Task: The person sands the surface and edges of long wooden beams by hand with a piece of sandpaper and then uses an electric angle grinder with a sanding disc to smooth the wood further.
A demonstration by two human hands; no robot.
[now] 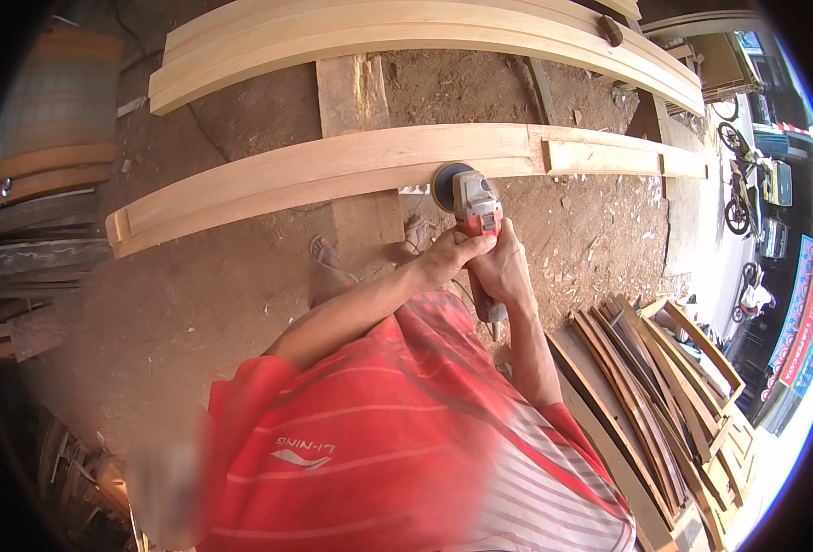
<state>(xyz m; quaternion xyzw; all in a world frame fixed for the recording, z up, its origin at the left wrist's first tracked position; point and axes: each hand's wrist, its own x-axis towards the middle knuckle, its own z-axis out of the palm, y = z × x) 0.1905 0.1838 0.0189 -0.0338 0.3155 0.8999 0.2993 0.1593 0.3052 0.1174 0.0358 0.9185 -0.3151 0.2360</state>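
Both hands hold a red and grey angle grinder (pixel 476 198) with a round, flat disc (pixel 444 187). My left hand (pixel 454 255) is closed on the tool just behind its head, thumb across the top. Around the body, close beside it, my right hand (pixel 502 267) is wrapped; the rear of the tool shows below the hands. The disc is at the near edge of a long, pale wooden beam (pixel 314 168), which lies crosswise in front of me. Whether it presses on the wood I cannot tell.
Wooden supports (pixel 367 216) carry the beam. More pale beams (pixel 406 39) lie beyond it. Right of me is a pile of wood strips and frames (pixel 641 396); more timber (pixel 34 248) is stacked at left. Wood chips litter the dirt floor (pixel 223 322). Motorbikes (pixel 738 189) stand far right.
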